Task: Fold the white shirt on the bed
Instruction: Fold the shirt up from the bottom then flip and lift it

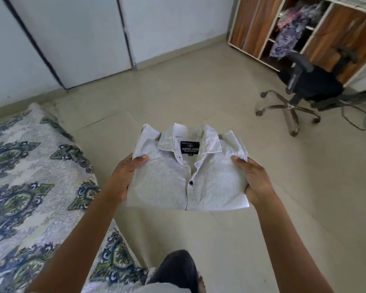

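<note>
White shirt (pixel 187 172), folded into a rectangle with collar up, is held in the air over the floor (pixel 220 92), right of the bed (pixel 30 176). Left hand (pixel 125 176) and right hand (pixel 254 180) each grip one side edge.

bed (pixel 30 176) left; shirt (pixel 188 172) centre, over floor (pixel 199 92); chair (pixel 311 85) far right

black neck label (pixel 190 148) inside collar (pixel 212 138) of white shirt (pixel 163 187), at 12 o'clock of folded front. white capitals: "super john". script line beneath too blurred to read. size letter "m" at label's 6 o'clock.
</note>
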